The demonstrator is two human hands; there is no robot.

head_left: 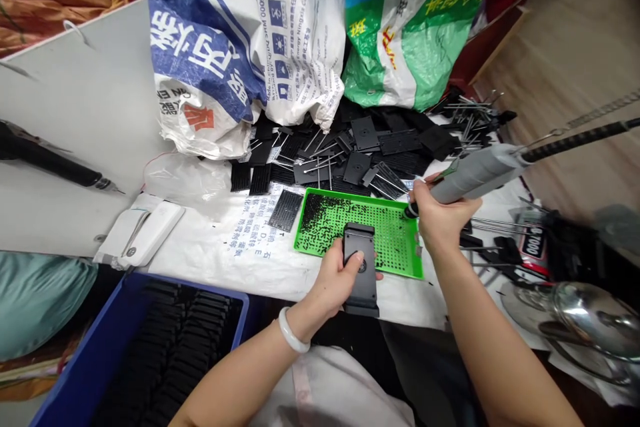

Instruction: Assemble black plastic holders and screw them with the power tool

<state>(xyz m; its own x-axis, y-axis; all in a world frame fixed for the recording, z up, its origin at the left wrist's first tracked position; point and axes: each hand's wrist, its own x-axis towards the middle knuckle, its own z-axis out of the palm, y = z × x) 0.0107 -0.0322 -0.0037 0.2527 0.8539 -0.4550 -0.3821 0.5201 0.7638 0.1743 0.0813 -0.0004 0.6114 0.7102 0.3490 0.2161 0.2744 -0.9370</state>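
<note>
My left hand (325, 283) is closed round a flat black plastic part (364, 295) with raised ends and a round mark in its middle. The thumb lies on its face. This part is held over the near side of a green perforated tray (407, 250). Small black screws (320, 207) are heaped at the tray's far left and scattered across it. My right hand (443, 223) grips a grey electric screwdriver (475, 173), tilted, its black tip end over the tray's right side. The tip itself is hard to make out.
Behind the tray lie black plates (365, 133) and metal rods. Two large woven sacks (295, 33) stand behind them. A blue crate (245, 313) of black parts is at lower left. Another screwdriver (55, 163) hangs left. At right are a glue package (534, 247) and a metal kettle (590, 320).
</note>
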